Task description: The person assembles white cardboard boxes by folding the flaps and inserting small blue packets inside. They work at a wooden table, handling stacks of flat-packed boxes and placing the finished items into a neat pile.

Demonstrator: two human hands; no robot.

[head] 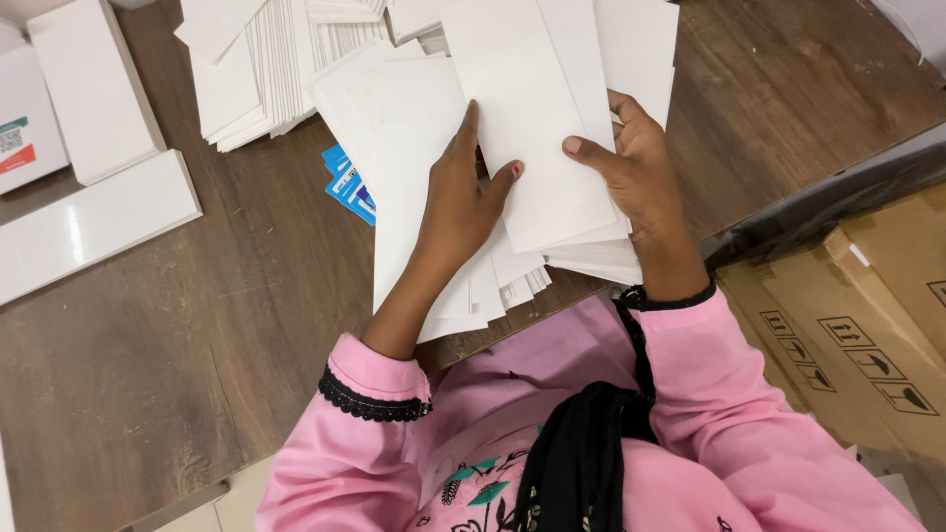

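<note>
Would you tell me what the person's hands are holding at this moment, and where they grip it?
The right hand grips a flat white card at its right edge, thumb on top. The left hand touches its left edge, over a white stack.
</note>
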